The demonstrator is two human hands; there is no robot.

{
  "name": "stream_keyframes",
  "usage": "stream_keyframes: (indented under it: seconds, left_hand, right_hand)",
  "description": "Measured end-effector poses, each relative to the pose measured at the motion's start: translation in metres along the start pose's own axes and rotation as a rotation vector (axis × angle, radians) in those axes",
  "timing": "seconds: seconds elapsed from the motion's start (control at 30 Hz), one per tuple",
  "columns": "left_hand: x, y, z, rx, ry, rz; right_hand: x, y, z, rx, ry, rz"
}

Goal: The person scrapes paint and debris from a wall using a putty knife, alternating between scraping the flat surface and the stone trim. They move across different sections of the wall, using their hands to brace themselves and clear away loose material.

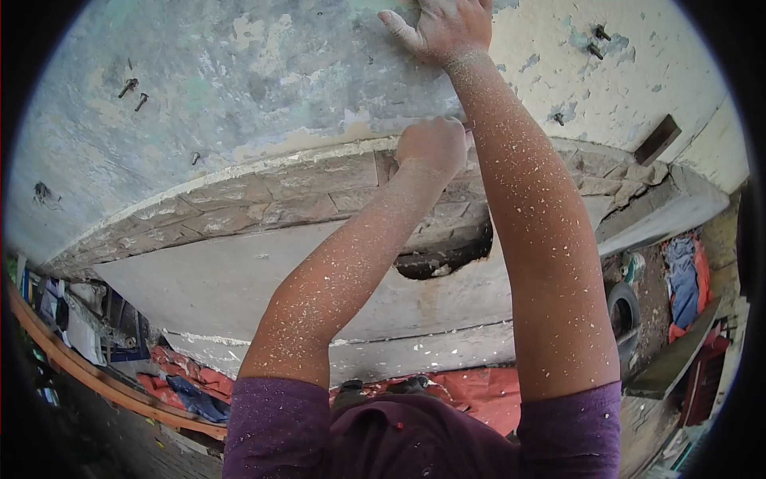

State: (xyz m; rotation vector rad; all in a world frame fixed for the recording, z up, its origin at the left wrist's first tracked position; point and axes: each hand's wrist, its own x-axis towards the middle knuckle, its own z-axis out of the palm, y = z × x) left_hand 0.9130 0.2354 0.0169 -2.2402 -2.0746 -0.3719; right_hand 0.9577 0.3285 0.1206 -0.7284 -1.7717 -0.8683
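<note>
My left hand (431,145) is closed in a fist around a small tool (467,125). Only a pale tip shows beside the knuckles, held against the upper edge of a worn wooden ridge (263,195). My right hand (444,28) lies higher up, palm flat and fingers spread, on the peeling painted surface (263,72). White paint flakes speckle both bare forearms. Purple sleeves cover my upper arms.
Rusty bolts (132,88) and more bolts (597,38) stick out of the painted surface. A dark broken hole (443,262) gapes below the ridge. A tyre (626,313), a red tarpaulin (479,391), heaps of cloth (682,279) and a wooden beam (96,371) lie around.
</note>
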Motion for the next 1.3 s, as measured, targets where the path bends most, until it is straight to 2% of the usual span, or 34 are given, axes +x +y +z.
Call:
stream_keyframes:
  seconds: [0.07, 0.13, 0.17, 0.2, 0.27, 0.3, 0.37, 0.4, 0.47, 0.53, 0.57, 0.6, 0.7, 0.73, 0.87, 0.93, 1.0, 1.17, 1.23, 1.3]
  left_hand:
    - [-0.017, -0.019, -0.009, -0.064, -0.029, -0.066]
    - [-0.049, -0.067, -0.011, 0.124, 0.063, -0.120]
    - [-0.066, -0.096, -0.014, 0.167, 0.059, -0.184]
    - [-0.083, -0.116, -0.028, 0.155, -0.013, -0.344]
    - [-0.112, -0.167, -0.037, 0.186, 0.083, -0.403]
    - [-0.114, -0.182, -0.035, 0.186, 0.085, -0.393]
    - [-0.111, -0.196, -0.029, 0.303, 0.220, -0.300]
    - [-0.104, -0.187, -0.031, 0.299, 0.236, -0.290]
    - [-0.084, -0.146, -0.029, 0.203, 0.231, -0.201]
    - [-0.053, -0.081, -0.040, 0.001, 0.064, -0.234]
    - [-0.033, -0.054, -0.036, -0.002, 0.072, -0.176]
    - [-0.017, -0.034, -0.031, 0.004, 0.071, -0.119]
    - [0.003, 0.008, -0.017, -0.050, 0.095, -0.094]
    - [-0.009, 0.009, -0.007, -0.050, 0.044, -0.084]
    - [-0.044, -0.060, -0.027, -0.012, 0.149, -0.273]
    - [-0.058, -0.082, -0.041, 0.060, 0.243, -0.289]
    - [-0.043, -0.067, -0.048, 0.001, 0.241, -0.272]
    - [0.022, 0.013, -0.059, -0.078, 0.326, -0.157]
    - [0.028, 0.017, -0.060, -0.065, 0.335, -0.132]
    - [0.008, 0.005, -0.060, -0.084, 0.251, -0.210]
  right_hand:
    - [-0.002, -0.001, -0.001, 0.016, -0.011, 0.004]
    - [-0.001, -0.002, -0.002, 0.028, -0.034, 0.013]
    - [-0.001, -0.001, -0.002, 0.026, -0.023, 0.017]
    - [-0.002, -0.001, -0.002, 0.036, -0.028, 0.004]
    - [-0.002, 0.000, -0.005, 0.074, -0.042, -0.019]
    - [-0.003, 0.002, -0.009, 0.065, -0.041, -0.015]
    - [-0.001, 0.007, -0.016, 0.103, -0.100, -0.067]
    - [0.000, 0.019, -0.023, 0.097, -0.158, -0.125]
    - [0.000, 0.059, -0.035, 0.056, -0.099, -0.090]
    - [-0.001, 0.096, -0.045, 0.007, -0.024, -0.069]
    - [-0.002, 0.111, -0.042, -0.093, -0.011, -0.030]
    - [-0.002, 0.121, -0.039, -0.185, 0.000, 0.021]
    - [-0.004, 0.127, -0.035, -0.190, 0.037, 0.010]
    - [-0.006, 0.127, -0.036, -0.152, 0.019, 0.032]
    - [-0.008, 0.133, -0.031, -0.156, 0.057, -0.005]
    - [-0.008, 0.139, -0.031, -0.118, 0.088, 0.004]
    - [-0.010, 0.138, -0.031, 0.031, 0.128, 0.018]
    - [-0.008, 0.145, -0.036, 0.154, 0.195, 0.022]
    - [-0.011, 0.147, -0.036, 0.221, 0.159, 0.030]
    - [-0.012, 0.150, -0.039, 0.202, 0.149, 0.041]
